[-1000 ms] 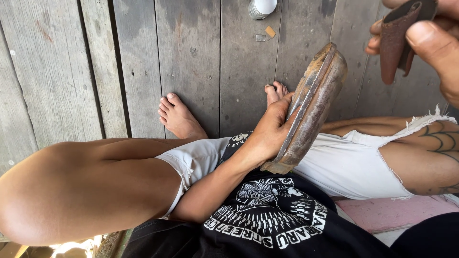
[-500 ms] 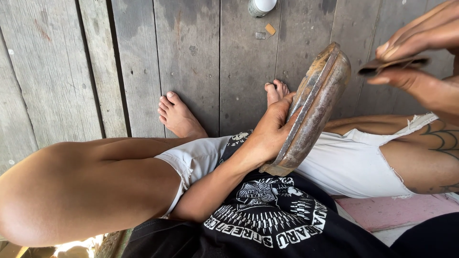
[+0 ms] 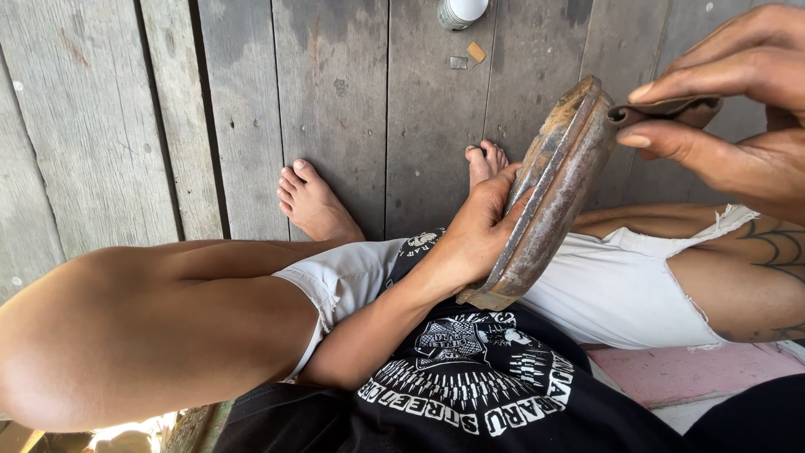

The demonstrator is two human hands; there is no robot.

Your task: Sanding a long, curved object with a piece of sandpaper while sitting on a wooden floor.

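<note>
**Ana:** Underfoot, what is the ground like?

**Ben:** Weathered grey wooden floor [image 3: 335,92], planks running away from the person, with dark gaps between them. Two bare feet rest on it just beyond the rusty metal piece [image 3: 549,197]. Beyond that piece, at the top edge, stands a small white-capped container [image 3: 459,10], with two little scraps beside it. No walls show, so the room cannot be told. Nearer than the metal piece, at the lower right, lies a pink board [image 3: 696,373].

**Ana:** Where is the metal piece, and who has it?

**Ben:** It stands on the lap, its lower end against the white shorts [image 3: 620,289]. The left hand [image 3: 474,239] is clasped around its lower left edge, fingers curled behind it.

**Ana:** And the other hand?

**Ben:** The right hand [image 3: 738,117] pinches a small dark brown tool [image 3: 671,109] between thumb and fingers, its tip touching the upper end of the metal piece.

**Ana:** What changed from half a second back?

**Ben:** Then the tool hung clear to the right of the metal piece; now it has come in against the top rim. The left hand and the metal piece have kept their place.

**Ana:** Which way does it point?

**Ben:** Its long axis tilts from lower left, at the lap, to upper right, pointing away toward the floor beyond the feet, with the ridged edge facing up.
</note>
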